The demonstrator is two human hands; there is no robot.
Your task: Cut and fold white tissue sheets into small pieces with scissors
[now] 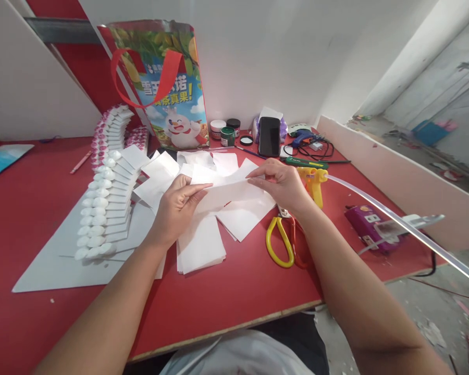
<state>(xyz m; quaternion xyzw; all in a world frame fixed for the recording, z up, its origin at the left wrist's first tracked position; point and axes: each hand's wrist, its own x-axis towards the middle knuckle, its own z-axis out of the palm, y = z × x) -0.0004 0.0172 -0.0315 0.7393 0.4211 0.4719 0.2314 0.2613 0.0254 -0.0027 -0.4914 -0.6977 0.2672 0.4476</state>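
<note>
A white sheet of paper (229, 194) is stretched between my two hands, above the middle of the table. My left hand (179, 208) pinches its left end between thumb and fingers. At the upper right edge, my right hand (280, 185) has thumb and forefinger closed on the same sheet. Beneath it lie loose white papers (240, 221) and a small paper stack (200, 245). Yellow- and red-handled scissors (280, 245) rest just below my right hand, their blades partly hidden. Behind that hand is a yellow glue gun (316, 185) with a long clear glue stick (398, 221).
To the left, a curved row of white cards with oval tips (101, 219) stands on a white board (47, 260). A printed bag (175, 94) stands at the back. Paint jars (227, 136), a phone (269, 136) and a purple package (369, 224) are farther right.
</note>
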